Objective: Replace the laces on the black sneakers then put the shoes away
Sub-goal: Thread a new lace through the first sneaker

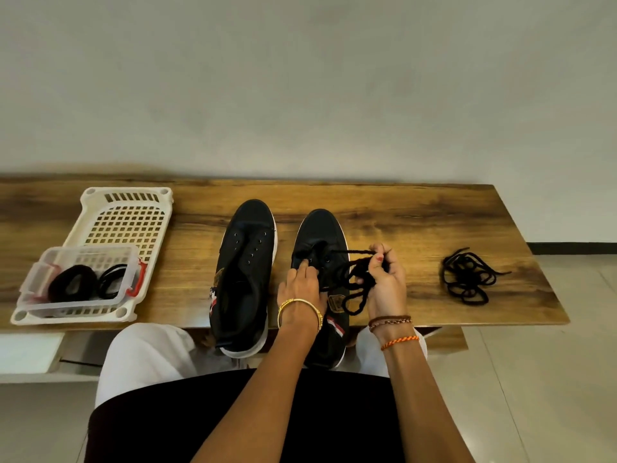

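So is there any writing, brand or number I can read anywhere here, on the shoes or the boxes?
No text can be read.
Gold badge on the side of the right black canvas sneaker: too blurred to read.
Badge on the left black canvas sneaker: mostly hidden, unreadable.
White plastic lattice tray and clear plastic box: no visible lettering.

We had soft, even indoor light, moderately bright, no hard shadows. A warm glare patch sat on the wooden table [384, 208] just beyond the right hand [384, 282]. Black sneakers [247, 262] beside the left hand [300, 292] lost detail in the dark. Wide-angle bending showed at the table's edges. Slight softness overall, hands mildly blurred.
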